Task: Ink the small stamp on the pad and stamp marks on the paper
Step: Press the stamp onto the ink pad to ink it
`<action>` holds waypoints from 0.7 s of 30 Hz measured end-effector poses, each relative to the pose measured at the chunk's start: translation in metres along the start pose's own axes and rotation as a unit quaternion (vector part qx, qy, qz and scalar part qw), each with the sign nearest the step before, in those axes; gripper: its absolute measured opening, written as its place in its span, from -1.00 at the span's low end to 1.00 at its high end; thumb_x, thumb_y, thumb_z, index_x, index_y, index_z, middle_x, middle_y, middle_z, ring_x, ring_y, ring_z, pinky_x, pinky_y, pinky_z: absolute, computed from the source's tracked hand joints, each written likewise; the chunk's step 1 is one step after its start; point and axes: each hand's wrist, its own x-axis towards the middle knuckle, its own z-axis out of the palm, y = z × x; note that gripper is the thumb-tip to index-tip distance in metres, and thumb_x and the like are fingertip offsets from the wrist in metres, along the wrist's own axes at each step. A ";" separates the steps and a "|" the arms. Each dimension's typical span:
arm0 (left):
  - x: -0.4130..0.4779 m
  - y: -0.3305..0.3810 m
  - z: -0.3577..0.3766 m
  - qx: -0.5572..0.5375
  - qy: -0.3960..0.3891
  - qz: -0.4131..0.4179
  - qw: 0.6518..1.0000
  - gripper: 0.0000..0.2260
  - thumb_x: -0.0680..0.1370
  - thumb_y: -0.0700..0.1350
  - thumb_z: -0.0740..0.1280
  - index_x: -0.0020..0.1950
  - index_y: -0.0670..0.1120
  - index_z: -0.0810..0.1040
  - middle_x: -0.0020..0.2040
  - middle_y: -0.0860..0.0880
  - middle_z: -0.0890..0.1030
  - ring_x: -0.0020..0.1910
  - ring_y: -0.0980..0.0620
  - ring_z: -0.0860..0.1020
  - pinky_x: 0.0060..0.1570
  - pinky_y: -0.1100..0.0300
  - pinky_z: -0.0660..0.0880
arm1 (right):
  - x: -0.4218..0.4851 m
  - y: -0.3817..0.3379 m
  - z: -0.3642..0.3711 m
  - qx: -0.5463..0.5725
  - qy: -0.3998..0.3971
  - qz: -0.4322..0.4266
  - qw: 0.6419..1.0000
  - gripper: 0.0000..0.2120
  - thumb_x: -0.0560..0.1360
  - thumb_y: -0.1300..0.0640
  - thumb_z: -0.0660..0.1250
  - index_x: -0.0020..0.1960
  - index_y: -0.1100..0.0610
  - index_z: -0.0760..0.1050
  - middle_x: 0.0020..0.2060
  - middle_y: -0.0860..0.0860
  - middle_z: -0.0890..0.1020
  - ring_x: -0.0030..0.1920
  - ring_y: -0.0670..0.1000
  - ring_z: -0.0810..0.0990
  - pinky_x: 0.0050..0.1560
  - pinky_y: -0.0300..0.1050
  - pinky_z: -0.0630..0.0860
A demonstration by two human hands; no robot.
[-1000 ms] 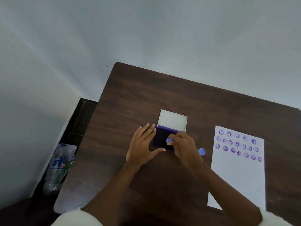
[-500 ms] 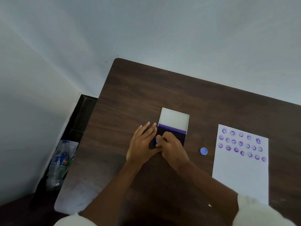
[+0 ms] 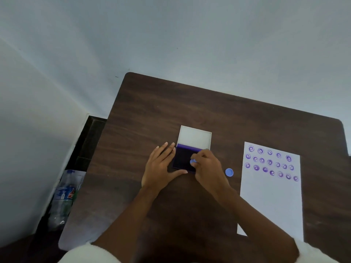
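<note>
A dark purple ink pad (image 3: pixel 183 158) lies open on the brown table (image 3: pixel 209 111), its white lid (image 3: pixel 195 137) folded back behind it. My right hand (image 3: pixel 207 168) pinches a small blue round stamp (image 3: pixel 193 162) and holds it down on the pad's right part. My left hand (image 3: pixel 161 166) lies flat against the pad's left edge, fingers spread, thumb along the pad's near edge. A white paper sheet (image 3: pixel 271 202) lies at the right, with three rows of purple smiley marks (image 3: pixel 269 163) across its top.
A small blue round cap (image 3: pixel 229 172) lies on the table between the pad and the paper. On the floor at the left stand plastic bottles (image 3: pixel 64 198) against the wall. The table's left edge is close to my left elbow.
My right hand has moved the stamp from the pad's left part, beside my left hand, to the pad's right part. My left hand has stayed in place.
</note>
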 end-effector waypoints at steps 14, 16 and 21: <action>0.001 0.002 -0.003 0.006 -0.008 -0.005 1.000 -0.29 0.45 0.33 0.39 0.38 -0.17 0.52 0.43 -0.08 0.50 0.49 -0.03 0.36 0.46 -0.10 0.33 | 0.001 0.009 -0.017 -0.058 -0.120 0.056 0.990 -0.76 0.57 0.08 0.28 0.19 0.13 0.52 0.09 0.08 0.59 -0.05 -0.01 0.50 0.02 -0.22 0.38; 0.001 0.001 -0.002 0.008 -0.008 -0.004 1.000 -0.29 0.45 0.33 0.39 0.39 -0.17 0.52 0.43 -0.08 0.50 0.49 -0.03 0.36 0.46 -0.10 0.33 | 0.003 0.011 -0.018 -0.068 -0.135 0.043 0.988 -0.75 0.58 0.07 0.27 0.20 0.14 0.52 0.09 0.08 0.59 0.00 0.02 0.53 0.03 -0.21 0.39; 0.001 0.002 -0.002 0.012 -0.009 0.002 1.000 -0.29 0.46 0.33 0.36 0.40 -0.17 0.51 0.43 -0.08 0.50 0.49 -0.05 0.36 0.46 -0.11 0.33 | 0.006 0.016 -0.020 -0.061 -0.142 0.030 0.988 -0.74 0.53 0.13 0.33 0.22 0.09 0.51 0.11 0.07 0.58 0.03 0.01 0.53 0.11 -0.16 0.43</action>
